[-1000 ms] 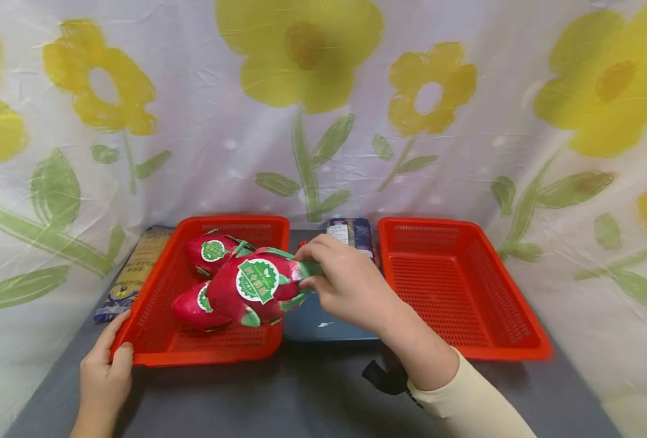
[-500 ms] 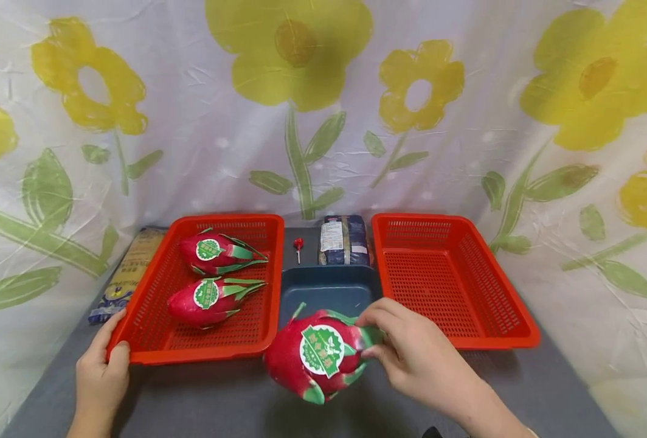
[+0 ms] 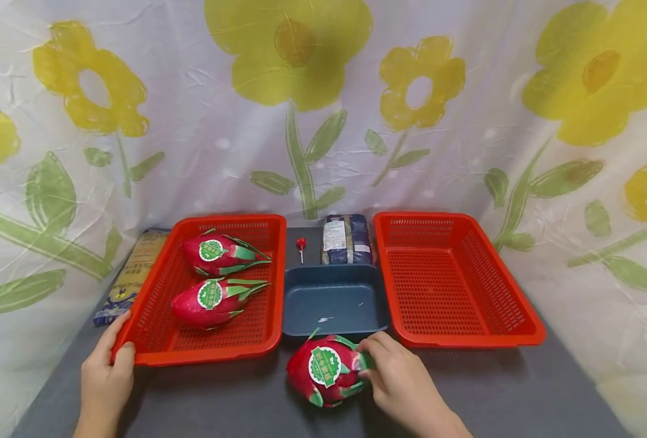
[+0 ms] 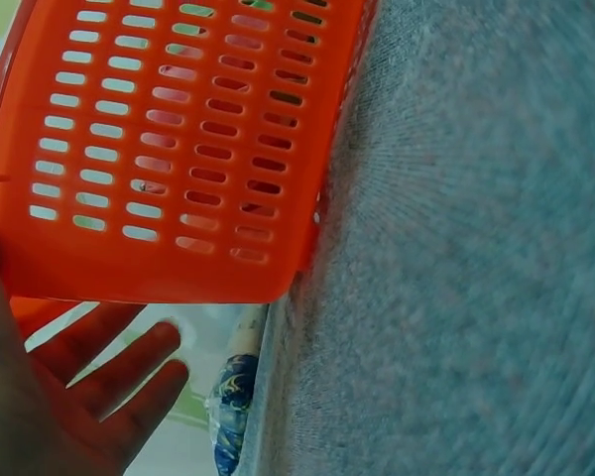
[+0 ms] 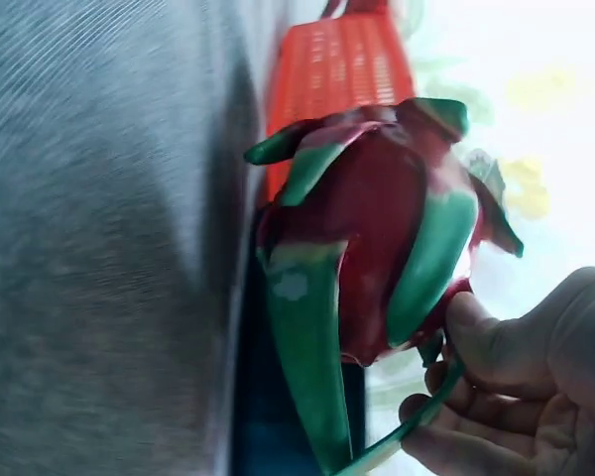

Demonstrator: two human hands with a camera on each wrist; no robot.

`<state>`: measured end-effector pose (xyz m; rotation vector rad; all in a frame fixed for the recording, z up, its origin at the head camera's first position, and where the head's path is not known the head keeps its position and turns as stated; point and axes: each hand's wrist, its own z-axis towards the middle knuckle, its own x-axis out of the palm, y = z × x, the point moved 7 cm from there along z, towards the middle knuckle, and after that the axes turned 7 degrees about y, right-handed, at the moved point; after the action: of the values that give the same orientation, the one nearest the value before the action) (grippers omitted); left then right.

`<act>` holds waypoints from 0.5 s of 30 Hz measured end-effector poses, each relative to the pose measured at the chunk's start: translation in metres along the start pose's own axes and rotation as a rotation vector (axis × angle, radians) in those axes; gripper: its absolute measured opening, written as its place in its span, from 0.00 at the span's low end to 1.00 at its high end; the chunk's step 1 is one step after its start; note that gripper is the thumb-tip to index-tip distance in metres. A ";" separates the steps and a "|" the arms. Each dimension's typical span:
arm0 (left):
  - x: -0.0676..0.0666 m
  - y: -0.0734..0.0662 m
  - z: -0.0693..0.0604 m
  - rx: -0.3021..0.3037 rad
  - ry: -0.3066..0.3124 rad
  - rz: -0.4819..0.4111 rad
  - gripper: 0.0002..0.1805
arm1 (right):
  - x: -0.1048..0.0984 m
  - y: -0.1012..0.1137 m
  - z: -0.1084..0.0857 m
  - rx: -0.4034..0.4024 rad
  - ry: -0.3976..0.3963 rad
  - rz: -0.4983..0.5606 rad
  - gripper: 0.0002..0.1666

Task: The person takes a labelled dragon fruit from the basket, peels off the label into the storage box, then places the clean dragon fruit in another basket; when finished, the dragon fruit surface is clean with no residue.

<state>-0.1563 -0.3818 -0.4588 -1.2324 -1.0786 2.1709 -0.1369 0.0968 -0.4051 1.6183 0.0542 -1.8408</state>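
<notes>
Holding | right grip (image 3: 404, 382): one dragon fruit (image 3: 321, 371) | left grip (image 3: 107, 376): one of two baskets (image 3: 208, 354), two fruits (image 3: 207, 302) inside

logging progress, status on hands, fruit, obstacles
Left hand holding left basket by corner. Right hand pinching dragon fruit by leaves. Nearest obstacle: blue tray just beyond.
</notes>
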 end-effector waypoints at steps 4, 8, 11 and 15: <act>-0.001 -0.014 0.000 0.147 -0.045 0.031 0.28 | 0.005 -0.008 0.000 -0.004 -0.048 -0.053 0.18; -0.010 -0.041 -0.004 0.334 -0.121 0.125 0.25 | 0.010 -0.015 -0.004 -0.002 -0.078 -0.033 0.18; -0.019 -0.074 -0.014 0.472 -0.216 0.134 0.27 | 0.016 -0.021 -0.006 0.008 -0.070 -0.012 0.18; -0.018 -0.127 -0.034 0.568 -0.221 0.028 0.26 | 0.022 -0.027 -0.008 0.031 -0.045 -0.006 0.19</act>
<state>-0.1203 -0.3017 -0.3592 -0.7655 -0.4534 2.4354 -0.1437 0.1111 -0.4370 1.5986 0.0106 -1.8911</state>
